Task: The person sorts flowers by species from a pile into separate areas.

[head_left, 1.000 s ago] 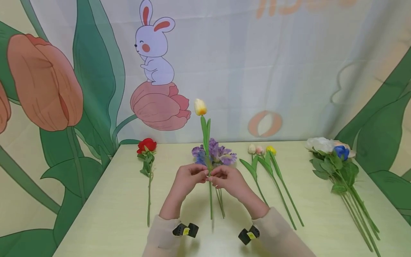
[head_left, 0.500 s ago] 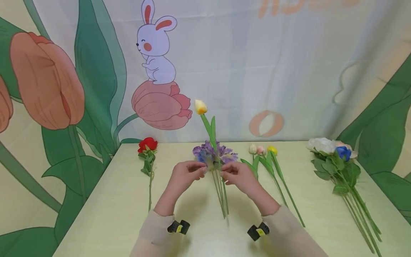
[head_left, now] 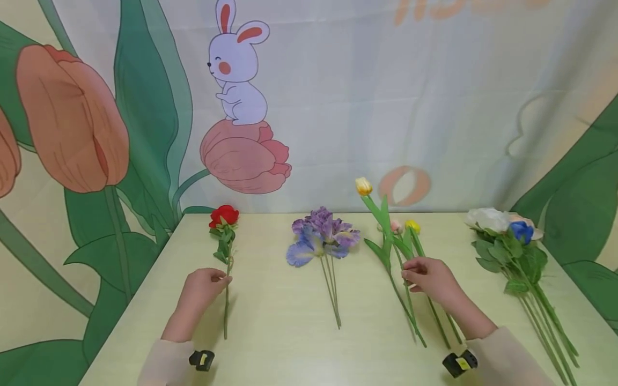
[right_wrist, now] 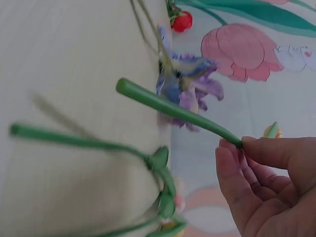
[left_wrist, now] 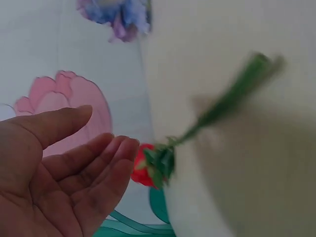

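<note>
In my right hand [head_left: 432, 281] the thumb and fingertips pinch the green stem of a white-and-orange tulip [head_left: 363, 186]. Its bloom leans to the upper left, and the stem [right_wrist: 177, 111] crosses in front of the right wrist view. Beneath it lie the pink tulip [head_left: 396, 227] and the yellow tulip [head_left: 412, 225]; the white bloom there is hidden by leaves. My left hand [head_left: 201, 292] is beside the stem of a red rose [head_left: 224, 215]. Seen from the left wrist, its thumb and fingers [left_wrist: 94, 163] are apart with nothing between them.
Purple and blue irises [head_left: 323, 230] lie mid-table, stems toward me. At the right lies a bunch with a white bloom [head_left: 486, 219] and a blue rose [head_left: 521, 231]. Behind the table [head_left: 280, 354] hangs a printed cloth [head_left: 328, 107].
The right hand has carried the tulip rightward from over the irises to above the other tulips. The left hand has moved away left, to the red rose's stem.
</note>
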`<state>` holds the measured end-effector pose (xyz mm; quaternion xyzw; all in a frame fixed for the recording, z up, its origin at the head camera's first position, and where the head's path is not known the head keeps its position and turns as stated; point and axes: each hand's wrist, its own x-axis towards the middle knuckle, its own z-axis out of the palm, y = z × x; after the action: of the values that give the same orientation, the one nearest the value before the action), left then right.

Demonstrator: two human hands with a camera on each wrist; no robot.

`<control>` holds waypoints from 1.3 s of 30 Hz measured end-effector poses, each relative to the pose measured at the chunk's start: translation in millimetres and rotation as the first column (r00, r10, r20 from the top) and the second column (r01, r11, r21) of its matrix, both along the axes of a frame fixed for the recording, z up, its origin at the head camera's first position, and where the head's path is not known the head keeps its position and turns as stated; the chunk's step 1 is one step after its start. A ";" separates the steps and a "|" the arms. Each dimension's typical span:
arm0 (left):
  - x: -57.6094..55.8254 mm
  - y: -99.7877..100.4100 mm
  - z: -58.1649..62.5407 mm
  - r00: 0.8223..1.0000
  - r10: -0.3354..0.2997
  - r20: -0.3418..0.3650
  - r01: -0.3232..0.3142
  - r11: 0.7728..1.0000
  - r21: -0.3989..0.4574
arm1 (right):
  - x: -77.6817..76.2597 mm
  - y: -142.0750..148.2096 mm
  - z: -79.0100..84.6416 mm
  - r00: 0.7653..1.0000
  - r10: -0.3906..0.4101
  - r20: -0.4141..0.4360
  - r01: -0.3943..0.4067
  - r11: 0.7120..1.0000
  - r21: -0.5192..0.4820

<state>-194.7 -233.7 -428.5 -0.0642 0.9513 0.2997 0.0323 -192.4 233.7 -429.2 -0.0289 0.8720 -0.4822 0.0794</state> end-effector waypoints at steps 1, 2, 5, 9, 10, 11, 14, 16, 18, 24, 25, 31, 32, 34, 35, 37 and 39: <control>0.8 -4.3 -3.0 1.000 0.008 0.012 -0.008 1.000 -0.006 | 1.5 6.1 -1.3 1.000 -0.009 0.020 0.009 1.000 0.004; 1.2 -7.8 -5.9 1.000 0.011 0.019 -0.011 1.000 -0.015 | 3.0 11.9 -2.4 0.999 -0.014 0.036 0.013 1.000 0.011; 2.9 -15.3 -12.5 0.999 0.025 0.032 -0.024 0.999 -0.029 | 6.1 27.0 -6.8 0.997 -0.029 0.073 0.027 0.999 0.033; 2.6 -20.9 -19.3 0.997 0.045 0.066 -0.043 0.999 -0.029 | 8.9 43.0 -14.3 0.992 -0.056 0.117 0.050 0.997 0.056; 2.1 -21.8 -21.1 0.996 0.049 0.079 -0.047 0.999 -0.027 | 9.5 46.6 -15.9 0.990 -0.061 0.129 0.054 0.997 0.058; 1.2 -22.7 -22.9 0.995 0.050 0.087 -0.048 0.999 -0.025 | 9.9 49.7 -17.5 0.988 -0.070 0.140 0.062 0.996 0.060; -1.2 -24.8 -27.5 0.992 0.060 0.111 -0.059 0.998 -0.015 | 10.2 57.6 -22.1 0.983 -0.076 0.168 0.066 0.996 0.066; -2.4 -25.9 -29.5 0.990 0.068 0.121 -0.067 0.998 -0.012 | 9.6 61.5 -25.1 0.979 -0.081 0.186 0.069 0.995 0.066; -2.7 -26.4 -30.9 0.988 0.077 0.130 -0.077 0.997 -0.006 | 8.7 64.8 -28.3 0.975 -0.087 0.203 0.075 0.995 0.064; -3.2 -25.2 -32.3 0.985 0.076 0.155 -0.079 0.997 0.016 | 7.8 70.9 -34.3 0.967 -0.095 0.234 0.084 0.995 0.058; -3.4 -25.0 -32.7 0.985 0.073 0.158 -0.077 0.997 0.019 | 7.8 71.2 -35.0 0.967 -0.098 0.236 0.087 0.995 0.058; -4.8 -24.7 -36.1 0.984 0.072 0.161 -0.078 0.996 0.032 | 5.7 71.8 -40.5 0.970 -0.110 0.218 0.088 0.990 0.108; -4.9 -24.8 -36.6 0.985 0.072 0.159 -0.079 0.996 0.036 | 5.3 71.8 -41.8 0.973 -0.112 0.204 0.087 0.988 0.127; -5.4 -25.0 -37.3 0.984 0.073 0.162 -0.082 0.996 0.048 | 4.8 71.8 -43.5 0.977 -0.109 0.182 0.081 0.984 0.159; -5.9 -24.8 -37.3 0.984 0.072 0.164 -0.081 0.996 0.048 | 4.6 71.5 -43.8 0.979 -0.110 0.173 0.080 0.982 0.173; -6.9 -23.9 -36.9 0.981 0.078 0.179 -0.087 0.995 0.044 | 4.2 71.3 -44.2 0.981 -0.105 0.164 0.073 0.979 0.192; -7.7 -22.5 -36.5 0.977 0.085 0.195 -0.094 0.995 0.035 | 4.1 70.8 -43.3 0.979 -0.098 0.176 0.061 0.978 0.199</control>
<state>-202.4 -256.1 -465.0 -0.1352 0.9330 0.3140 0.1126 -188.3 304.5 -472.5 0.0589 0.9039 -0.3987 0.1431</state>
